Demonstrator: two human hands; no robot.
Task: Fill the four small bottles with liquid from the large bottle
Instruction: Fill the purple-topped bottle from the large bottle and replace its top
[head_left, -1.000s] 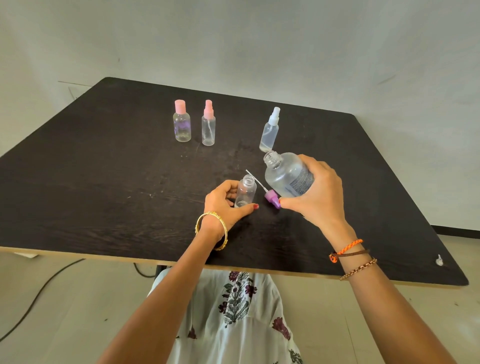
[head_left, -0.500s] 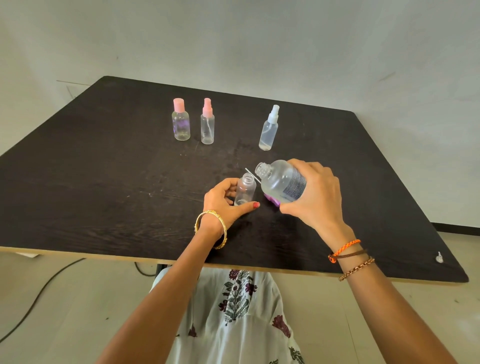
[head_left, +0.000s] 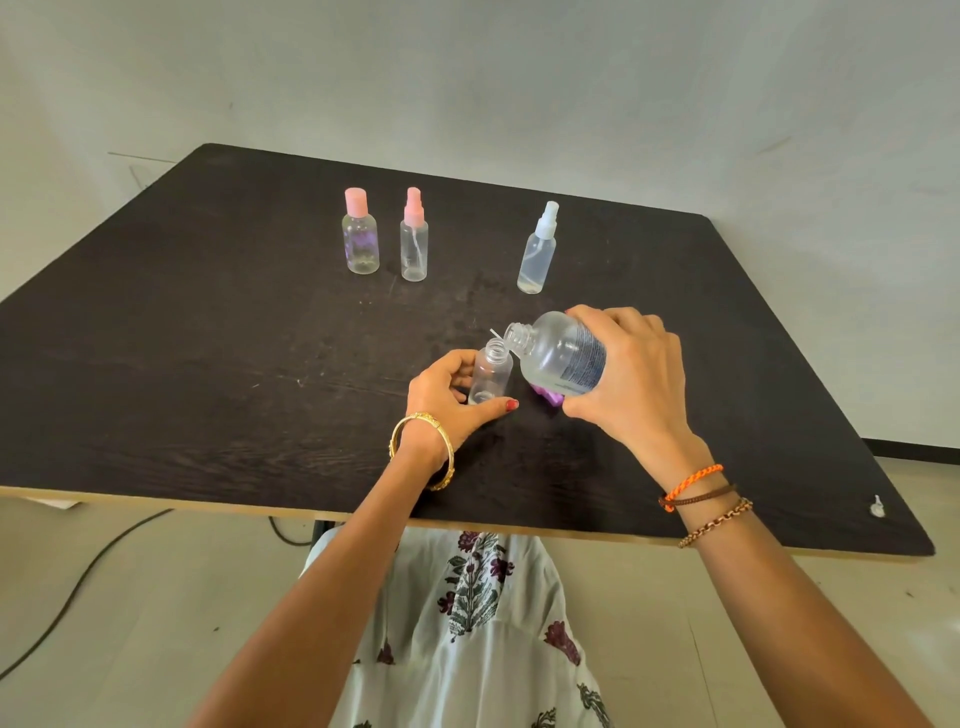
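My right hand (head_left: 631, 379) grips the large clear bottle (head_left: 561, 358), uncapped and tilted left, its mouth right over the open neck of a small clear bottle (head_left: 491, 373). My left hand (head_left: 452, 397) steadies that small bottle upright on the dark table (head_left: 208, 364). A purple spray cap (head_left: 549, 396) with its thin tube lies on the table, mostly hidden under the large bottle. Farther back stand three capped small bottles: a pink flip-cap bottle (head_left: 359, 239), a pink sprayer bottle (head_left: 414, 236) and a white sprayer bottle (head_left: 539, 250).
The table's near edge (head_left: 208, 505) runs just in front of my wrists. A small white object (head_left: 877, 506) lies at the near right corner. A black cable (head_left: 78, 587) trails on the floor to the left.
My right hand has tipped the large bottle further left and lowered it, bringing its mouth over the small bottle's neck. My left hand has stayed on the small bottle.
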